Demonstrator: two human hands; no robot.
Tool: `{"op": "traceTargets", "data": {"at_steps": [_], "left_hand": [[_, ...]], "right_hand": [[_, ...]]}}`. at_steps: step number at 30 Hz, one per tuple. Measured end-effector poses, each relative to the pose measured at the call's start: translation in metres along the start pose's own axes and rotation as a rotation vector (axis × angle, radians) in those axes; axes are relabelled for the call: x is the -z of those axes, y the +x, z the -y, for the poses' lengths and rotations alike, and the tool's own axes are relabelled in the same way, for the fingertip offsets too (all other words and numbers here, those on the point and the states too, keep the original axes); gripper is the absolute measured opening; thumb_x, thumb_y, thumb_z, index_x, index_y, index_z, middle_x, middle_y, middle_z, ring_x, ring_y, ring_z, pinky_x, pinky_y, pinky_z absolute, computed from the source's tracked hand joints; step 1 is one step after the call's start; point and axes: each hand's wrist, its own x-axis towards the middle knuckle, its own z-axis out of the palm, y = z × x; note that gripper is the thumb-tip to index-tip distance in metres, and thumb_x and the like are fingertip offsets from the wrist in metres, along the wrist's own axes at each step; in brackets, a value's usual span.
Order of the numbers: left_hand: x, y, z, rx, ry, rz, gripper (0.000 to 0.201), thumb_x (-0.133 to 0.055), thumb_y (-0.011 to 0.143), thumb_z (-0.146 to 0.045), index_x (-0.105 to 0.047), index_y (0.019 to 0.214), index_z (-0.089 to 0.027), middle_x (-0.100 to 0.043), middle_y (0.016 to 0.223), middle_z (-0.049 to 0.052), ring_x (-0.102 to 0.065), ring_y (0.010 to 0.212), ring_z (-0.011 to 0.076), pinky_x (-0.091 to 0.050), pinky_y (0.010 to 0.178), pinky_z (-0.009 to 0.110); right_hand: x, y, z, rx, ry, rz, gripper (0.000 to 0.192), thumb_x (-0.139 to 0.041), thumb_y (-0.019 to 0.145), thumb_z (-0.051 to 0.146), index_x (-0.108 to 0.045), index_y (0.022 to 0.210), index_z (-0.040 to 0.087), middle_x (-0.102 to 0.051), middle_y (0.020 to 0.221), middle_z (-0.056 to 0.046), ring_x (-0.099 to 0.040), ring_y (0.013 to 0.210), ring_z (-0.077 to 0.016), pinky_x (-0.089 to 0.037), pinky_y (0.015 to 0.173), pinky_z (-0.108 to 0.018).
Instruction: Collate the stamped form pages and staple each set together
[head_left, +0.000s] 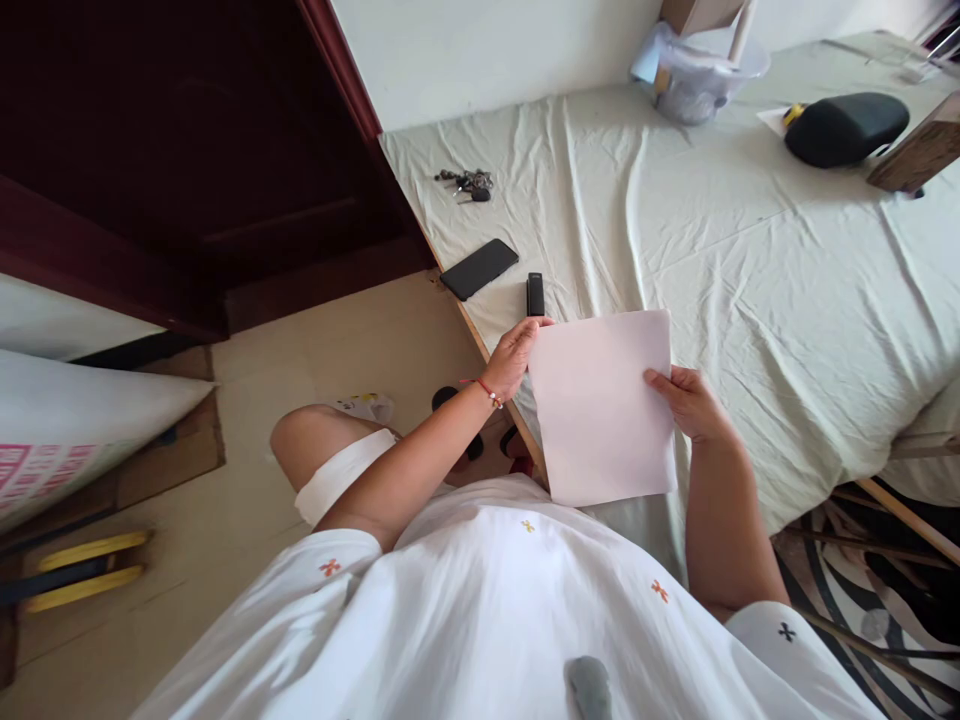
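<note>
A blank, pale pinkish-white sheet of paper (604, 410) is held up over the near edge of the cloth-covered table, and I cannot tell whether it is one sheet or a few. My left hand (514, 355) grips its upper left edge, fingers closed. On the opposite side my right hand (694, 400) pinches the right edge, with the thumb on top and the other fingers behind, out of sight. Just beyond my left hand lies a small black stapler-like object (535, 294), its lower end close to my fingers. A black phone (480, 269) rests farther left.
A bunch of keys (469, 185) lies on the pale green cloth (720, 260). Toward the back are a clear plastic tub (694, 85), a black rounded case (847, 130) and a brown block (919, 150). A dark red door (187, 120) stands at left, near a white sack (82, 430).
</note>
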Motion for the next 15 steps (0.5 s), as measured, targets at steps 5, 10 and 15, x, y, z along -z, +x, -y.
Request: {"op": "traceTargets", "data": {"at_steps": [5,10,15], "left_hand": [[0.011,0.013,0.011,-0.037,0.154,-0.046,0.046,-0.074,0.078,-0.061,-0.070,0.087,-0.016,-0.058,0.068,-0.003,-0.049,0.063,0.0106,-0.037,0.058,0.022],[0.025,0.027,0.009,0.162,0.309,-0.086,0.026,-0.079,0.072,-0.037,-0.066,0.070,-0.015,-0.052,0.056,-0.005,-0.039,0.049,0.0070,-0.030,0.051,0.022],[0.034,0.048,0.003,0.210,0.379,-0.147,0.022,-0.084,0.063,-0.023,-0.064,0.058,-0.014,-0.056,0.054,-0.003,-0.041,0.050,0.0060,-0.031,0.052,0.021]], "right_hand": [[-0.001,0.012,-0.006,-0.065,0.014,-0.009,0.042,-0.086,0.068,0.058,-0.074,0.079,0.019,-0.076,0.073,-0.007,-0.069,0.056,-0.0205,-0.057,0.052,-0.030],[-0.003,0.023,-0.011,-0.136,0.054,0.013,0.042,-0.090,0.061,0.054,-0.075,0.079,0.019,-0.076,0.072,-0.007,-0.068,0.053,-0.0199,-0.057,0.048,-0.029],[-0.005,0.036,-0.013,-0.179,0.077,0.014,0.039,-0.091,0.059,0.049,-0.075,0.078,0.019,-0.076,0.072,-0.007,-0.069,0.055,-0.0199,-0.057,0.048,-0.028]]}}
